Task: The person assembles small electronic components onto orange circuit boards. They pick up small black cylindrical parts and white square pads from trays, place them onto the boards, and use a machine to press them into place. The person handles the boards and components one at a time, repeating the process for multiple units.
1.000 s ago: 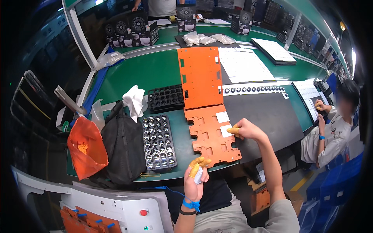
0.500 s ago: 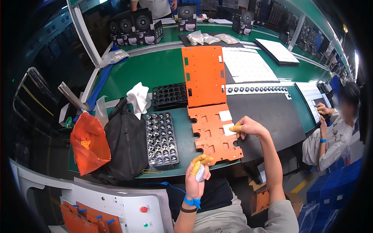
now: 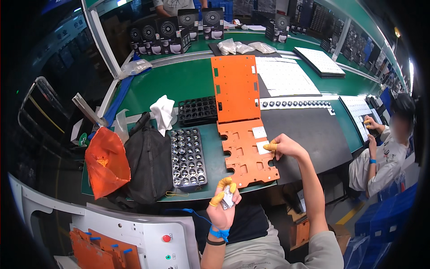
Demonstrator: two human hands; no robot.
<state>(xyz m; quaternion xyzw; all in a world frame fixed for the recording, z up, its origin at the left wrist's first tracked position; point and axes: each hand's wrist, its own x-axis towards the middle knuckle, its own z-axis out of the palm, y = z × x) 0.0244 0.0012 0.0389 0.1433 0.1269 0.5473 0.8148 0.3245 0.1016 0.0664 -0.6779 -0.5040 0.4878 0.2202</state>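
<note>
My left hand (image 3: 222, 210), in yellow finger cots, is closed around a few small white square boards (image 3: 228, 197), just off the table's front edge. In front of me stands an orange hinged fixture (image 3: 237, 161), its perforated lid (image 3: 236, 87) raised. Two white square boards lie in its right column, an upper one (image 3: 259, 132) and a lower one (image 3: 262, 148). With its fingers bunched, my right hand (image 3: 285, 147) pinches or presses at the lower board's right edge; the exact fingertip contact is partly hidden.
Left of the fixture are a tray of shiny lens-like parts (image 3: 188, 157), a black tray (image 3: 197, 110), a black bag (image 3: 148, 161) and an orange bag (image 3: 105, 163). A black mat (image 3: 309, 139) and a row of small round parts (image 3: 298, 103) lie right. A co-worker (image 3: 380, 152) sits far right.
My left hand has turned and its fingers have shifted, showing more of the white boards. My right hand stays at the lower board. Another black box now stands at the table's far side.
</note>
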